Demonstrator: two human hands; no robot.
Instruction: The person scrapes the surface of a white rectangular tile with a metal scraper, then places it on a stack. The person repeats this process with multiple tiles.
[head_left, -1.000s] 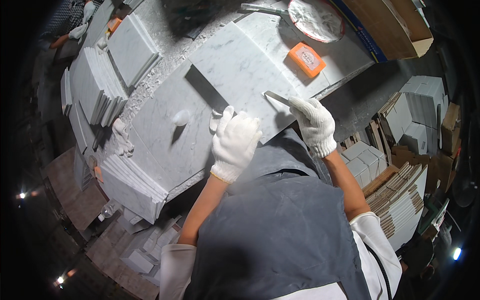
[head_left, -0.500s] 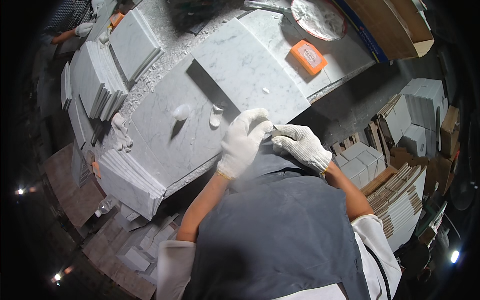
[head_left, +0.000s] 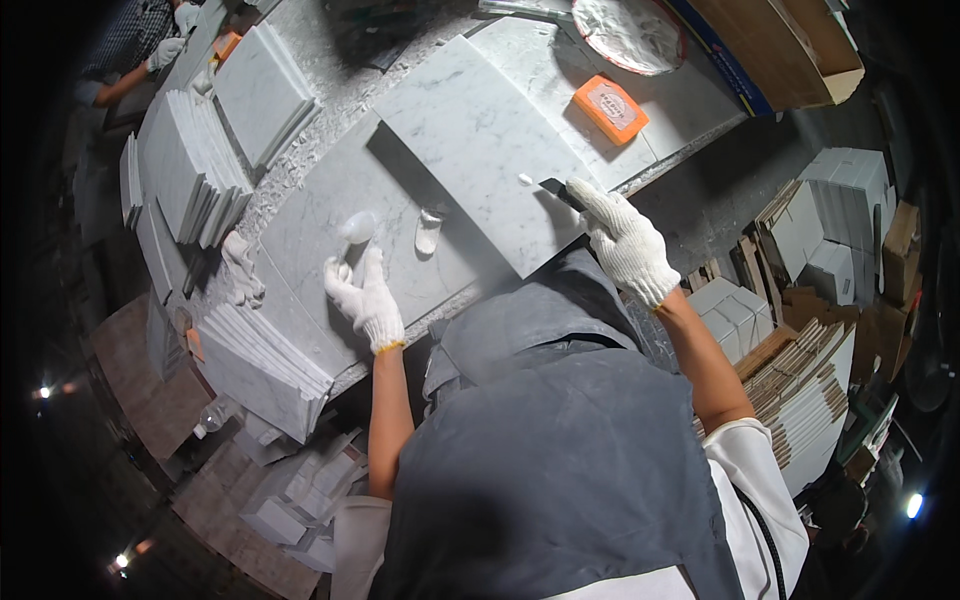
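My right hand point(head_left: 628, 240), in a white knit glove, is closed around a small dark flat-bladed scraper point(head_left: 560, 192). The blade points left over a pale grey-veined marble slab point(head_left: 470, 130), close to a small white dab point(head_left: 525, 179). Whether the blade touches the slab I cannot tell. My left hand point(head_left: 365, 300), also gloved, has its fingers apart beside a translucent white rounded piece point(head_left: 358, 226), which has kept its place on the lower stone surface point(head_left: 310, 240). To the right of that piece lies a small white oblong piece point(head_left: 428, 232).
Stacks of marble tiles point(head_left: 195, 165) stand at the left, with more tiles point(head_left: 265, 365) nearer me. An orange box point(head_left: 610, 110) and a round dish of white powder point(head_left: 630, 35) sit beyond the slab. Cartons point(head_left: 840, 220) stand right. Another person's gloved hand point(head_left: 165, 52) shows far left.
My hands have moved apart from their meeting point at the slab's near edge. The left went left to the translucent piece; the right rose over the slab with the scraper.
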